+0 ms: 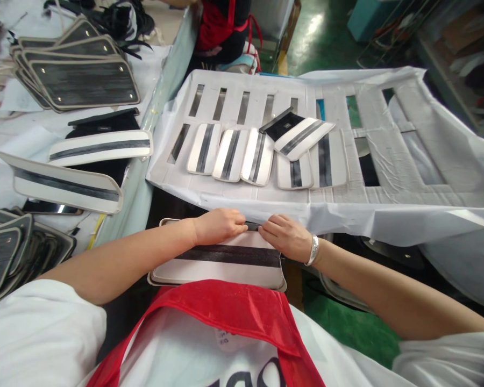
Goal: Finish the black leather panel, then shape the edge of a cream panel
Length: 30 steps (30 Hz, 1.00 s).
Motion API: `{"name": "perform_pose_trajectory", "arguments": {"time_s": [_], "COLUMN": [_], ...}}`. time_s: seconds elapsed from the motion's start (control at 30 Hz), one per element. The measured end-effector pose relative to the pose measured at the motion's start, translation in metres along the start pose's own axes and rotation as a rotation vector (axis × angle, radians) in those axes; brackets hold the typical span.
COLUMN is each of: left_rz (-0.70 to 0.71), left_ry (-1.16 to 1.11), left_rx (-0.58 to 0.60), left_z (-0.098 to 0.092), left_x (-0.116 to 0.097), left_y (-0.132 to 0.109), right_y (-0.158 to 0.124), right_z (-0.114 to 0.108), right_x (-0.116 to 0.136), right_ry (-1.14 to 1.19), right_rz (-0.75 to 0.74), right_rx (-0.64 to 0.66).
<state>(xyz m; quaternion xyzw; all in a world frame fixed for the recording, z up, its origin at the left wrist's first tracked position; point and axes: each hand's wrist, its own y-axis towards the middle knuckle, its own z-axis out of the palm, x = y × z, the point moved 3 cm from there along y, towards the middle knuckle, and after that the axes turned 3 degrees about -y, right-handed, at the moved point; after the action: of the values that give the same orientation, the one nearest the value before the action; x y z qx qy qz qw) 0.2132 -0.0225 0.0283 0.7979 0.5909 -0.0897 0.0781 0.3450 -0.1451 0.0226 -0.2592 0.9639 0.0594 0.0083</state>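
A white panel with a dark stripe lies across my lap, apparently on top of another pale-edged piece. At its far edge, my left hand is closed, fingertips pressed on a narrow dark strip. From the other side my right hand, with a silver bracelet at the wrist, pinches the same edge. A small gap separates the two hands, and the strip shows there. My fingers hide most of that edge.
Ahead stands a white-covered rack with slots, bearing several striped white panels. The left table holds a stack of dark panels, more striped panels and another dark pile. Beyond is a person in a red apron.
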Motion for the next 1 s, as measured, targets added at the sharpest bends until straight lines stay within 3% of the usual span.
{"name": "perform_pose_trajectory", "arguments": {"time_s": [0.13, 0.23, 0.37, 0.47, 0.53, 0.7, 0.87, 1.0], "left_rz": [-0.008, -0.053, -0.303, -0.575, -0.650, -0.709, -0.638, -0.597], "left_ry": [-0.036, -0.133, -0.527, -0.777, -0.842, -0.854, -0.821, -0.794], "left_rx": [0.046, 0.077, 0.057, -0.012, -0.066, -0.250, -0.417, -0.427], "left_z": [-0.002, -0.007, -0.020, -0.027, -0.027, -0.020, -0.016, -0.015], "left_x": [-0.007, -0.002, 0.031, 0.052, 0.056, 0.048, 0.045, 0.046], "left_y": [0.002, -0.011, -0.066, -0.115, -0.137, -0.152, -0.162, -0.165], "right_y": [0.003, 0.003, 0.020, 0.054, 0.081, 0.126, 0.135, 0.136], "right_z": [-0.005, -0.013, -0.018, -0.014, -0.007, 0.010, 0.012, 0.011], "right_x": [0.014, 0.022, 0.018, 0.022, 0.029, 0.045, 0.047, 0.050], "right_ry": [-0.048, -0.102, 0.034, 0.213, 0.293, 0.293, 0.251, 0.213], "right_rz": [0.012, 0.044, 0.179, 0.203, 0.201, 0.177, 0.118, 0.031], "right_rx": [0.096, 0.117, 0.085, -0.070, -0.151, -0.219, -0.235, -0.221]}}
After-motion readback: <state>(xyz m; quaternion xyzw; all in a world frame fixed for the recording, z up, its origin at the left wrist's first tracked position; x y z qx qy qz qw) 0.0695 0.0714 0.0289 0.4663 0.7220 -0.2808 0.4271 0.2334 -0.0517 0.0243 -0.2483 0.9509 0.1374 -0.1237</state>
